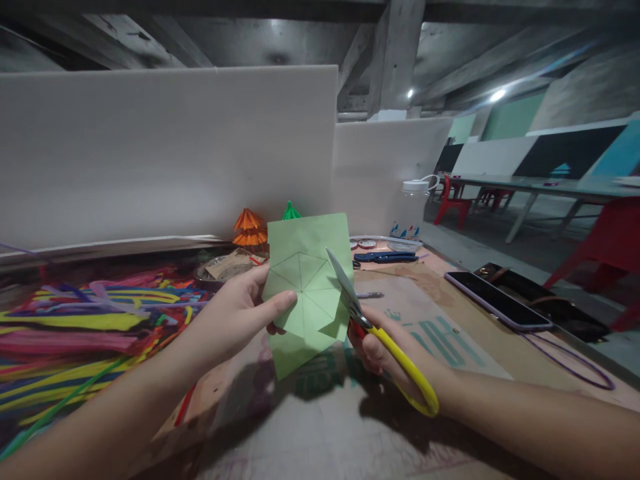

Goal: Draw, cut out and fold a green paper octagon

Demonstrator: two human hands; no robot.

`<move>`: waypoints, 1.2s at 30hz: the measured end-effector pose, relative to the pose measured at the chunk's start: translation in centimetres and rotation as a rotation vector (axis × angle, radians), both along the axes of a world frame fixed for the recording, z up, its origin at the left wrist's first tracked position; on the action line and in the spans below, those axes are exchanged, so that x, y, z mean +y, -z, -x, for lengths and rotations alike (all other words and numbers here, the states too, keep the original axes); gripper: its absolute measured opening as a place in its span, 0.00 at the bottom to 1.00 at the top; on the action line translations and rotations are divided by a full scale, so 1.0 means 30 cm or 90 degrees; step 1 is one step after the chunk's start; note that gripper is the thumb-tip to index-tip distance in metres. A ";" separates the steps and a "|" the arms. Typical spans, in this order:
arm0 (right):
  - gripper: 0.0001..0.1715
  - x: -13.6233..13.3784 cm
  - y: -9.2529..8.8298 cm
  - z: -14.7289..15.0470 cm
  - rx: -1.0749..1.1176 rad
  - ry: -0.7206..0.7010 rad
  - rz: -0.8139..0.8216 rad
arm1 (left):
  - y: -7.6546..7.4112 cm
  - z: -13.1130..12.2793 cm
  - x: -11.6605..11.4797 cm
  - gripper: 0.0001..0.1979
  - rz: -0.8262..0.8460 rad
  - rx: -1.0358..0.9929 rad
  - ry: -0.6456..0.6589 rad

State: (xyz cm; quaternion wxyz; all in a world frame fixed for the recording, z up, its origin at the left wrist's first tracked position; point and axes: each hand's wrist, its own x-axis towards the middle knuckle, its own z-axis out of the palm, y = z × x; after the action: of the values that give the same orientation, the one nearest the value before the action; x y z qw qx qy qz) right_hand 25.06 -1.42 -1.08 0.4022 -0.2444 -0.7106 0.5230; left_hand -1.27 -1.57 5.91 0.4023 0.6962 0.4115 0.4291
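A light green paper sheet point(307, 280) with a pencilled circle divided into wedges is held up above the table. My left hand point(235, 320) pinches its left edge, thumb in front and fingers behind. My right hand point(385, 353) grips yellow-handled scissors point(370, 327), fingers through the loops. The grey blades point up and left and meet the paper's right edge, beside the drawn circle.
A pile of coloured pipe cleaners point(85, 320) fills the left of the table. Small orange point(249, 229) and green point(291, 212) folded paper umbrellas stand by the white partition point(165, 147). Two phones point(500, 300) with a purple cable lie at right, with a clear jar point(413, 210) behind.
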 end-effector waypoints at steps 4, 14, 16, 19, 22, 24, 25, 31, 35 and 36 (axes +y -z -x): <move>0.38 -0.003 -0.005 0.003 -0.006 0.022 0.000 | -0.001 0.000 0.008 0.15 -0.001 0.003 0.001; 0.43 0.001 0.014 0.007 0.007 0.031 0.047 | 0.005 0.001 0.004 0.16 0.010 0.002 0.002; 0.43 0.003 0.021 0.005 0.007 0.033 0.050 | 0.003 0.000 0.002 0.16 0.011 0.007 0.002; 0.42 0.002 0.024 0.005 0.009 0.040 0.050 | -0.002 -0.004 0.000 0.16 0.013 0.012 0.000; 0.42 -0.001 0.018 0.006 0.009 0.037 0.060 | -0.005 -0.006 -0.002 0.15 0.017 0.016 0.000; 0.42 -0.003 0.013 0.006 0.008 0.036 0.065 | -0.006 -0.006 -0.003 0.16 0.019 0.019 0.003; 0.42 -0.004 0.011 0.006 0.009 0.036 0.065 | -0.006 -0.006 -0.003 0.16 0.018 0.019 0.005; 0.42 0.000 0.015 0.007 0.010 0.034 0.066 | -0.001 -0.005 0.005 0.15 0.020 0.016 0.003; 0.40 0.003 0.019 0.008 0.007 0.030 0.069 | 0.004 0.000 0.006 0.15 0.024 0.013 0.006; 0.40 0.004 0.018 0.007 0.006 0.030 0.070 | 0.005 0.001 0.005 0.15 0.024 0.014 0.007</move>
State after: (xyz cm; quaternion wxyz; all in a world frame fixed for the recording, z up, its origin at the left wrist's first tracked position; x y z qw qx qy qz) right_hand 24.84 -1.30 -1.63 0.4037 -0.2804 -0.6731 0.5527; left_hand -1.29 -1.43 5.78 0.4132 0.6951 0.4203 0.4116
